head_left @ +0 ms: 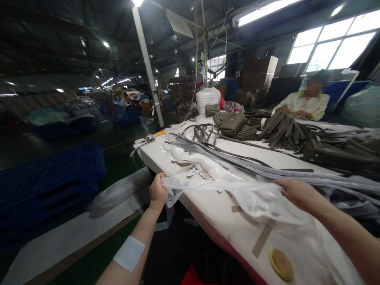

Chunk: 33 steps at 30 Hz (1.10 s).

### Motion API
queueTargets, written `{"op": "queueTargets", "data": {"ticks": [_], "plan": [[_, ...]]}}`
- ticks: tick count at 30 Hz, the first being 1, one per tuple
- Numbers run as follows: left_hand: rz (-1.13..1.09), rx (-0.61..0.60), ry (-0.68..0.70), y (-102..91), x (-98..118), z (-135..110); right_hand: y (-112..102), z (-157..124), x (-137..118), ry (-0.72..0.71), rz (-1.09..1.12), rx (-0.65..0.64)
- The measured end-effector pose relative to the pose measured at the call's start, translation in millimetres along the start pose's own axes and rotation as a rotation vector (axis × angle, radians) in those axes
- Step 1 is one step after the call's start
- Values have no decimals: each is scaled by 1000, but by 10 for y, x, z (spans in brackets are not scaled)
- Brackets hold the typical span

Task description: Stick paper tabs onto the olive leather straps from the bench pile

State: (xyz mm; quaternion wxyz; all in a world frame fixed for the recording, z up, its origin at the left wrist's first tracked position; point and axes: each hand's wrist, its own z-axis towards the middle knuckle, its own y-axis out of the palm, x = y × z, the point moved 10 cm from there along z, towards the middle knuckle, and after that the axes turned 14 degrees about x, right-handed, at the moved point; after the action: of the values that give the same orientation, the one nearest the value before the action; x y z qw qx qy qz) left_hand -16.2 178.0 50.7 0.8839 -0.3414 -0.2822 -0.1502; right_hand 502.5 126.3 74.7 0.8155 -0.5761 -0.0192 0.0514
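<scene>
A translucent white plastic sheet is stretched between my two hands over the near edge of the white table. My left hand is closed on its left end, just past the table's edge. At the other end my right hand pinches the sheet, and loose folds hang down below it onto the tabletop. Behind the sheet lies crumpled white wrapping with small paper scraps. A grey-brown strip and a round yellow-rimmed disc rest on the table nearer to me.
Olive-green bags and a heap of dark straps cover the table's far side, where a co-worker sits. Long clear plastic runs across the table. Blue pallets stand on the left, beside a low board.
</scene>
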Motion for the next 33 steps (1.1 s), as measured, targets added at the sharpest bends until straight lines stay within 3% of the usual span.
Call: {"op": "queueTargets", "data": {"ticks": [5,7,9,12,14,16,17,20,23,26,29,31,33], "plan": [[154,-276,-40,216,-239,-399,-751,15,-373,-65,-173,249],[178,-443,-21,324,-217,-633,-906,-58,-668,-152,-185,279],[180,-598,25,345,-54,-881,-920,-181,-1047,-275,-167,254],[10,-804,176,237,583,-1284,-796,-431,-1710,-473,-101,202],[-399,-974,273,82,1259,-1614,-680,-604,-2133,-586,-48,183],[-728,-1127,178,-30,1704,-1874,-570,-763,-2468,-684,21,164],[-780,-1188,79,-10,1788,-1981,-524,-819,-2565,-706,60,152],[-736,-1311,-233,144,1664,-2220,-440,-845,-2502,-628,145,130],[-674,-1332,-350,207,1328,-2241,-361,-798,-2090,-488,148,105],[-584,-1390,-352,220,979,-2281,-237,-819,-1724,-446,92,75],[-457,-1486,-344,247,723,-2437,-159,-868,-1603,-477,17,104],[-399,-1558,-271,260,710,-2540,-178,-886,-1657,-508,-18,159],[-429,-1532,-98,270,891,-2506,-255,-891,-1783,-534,-23,233]]}}
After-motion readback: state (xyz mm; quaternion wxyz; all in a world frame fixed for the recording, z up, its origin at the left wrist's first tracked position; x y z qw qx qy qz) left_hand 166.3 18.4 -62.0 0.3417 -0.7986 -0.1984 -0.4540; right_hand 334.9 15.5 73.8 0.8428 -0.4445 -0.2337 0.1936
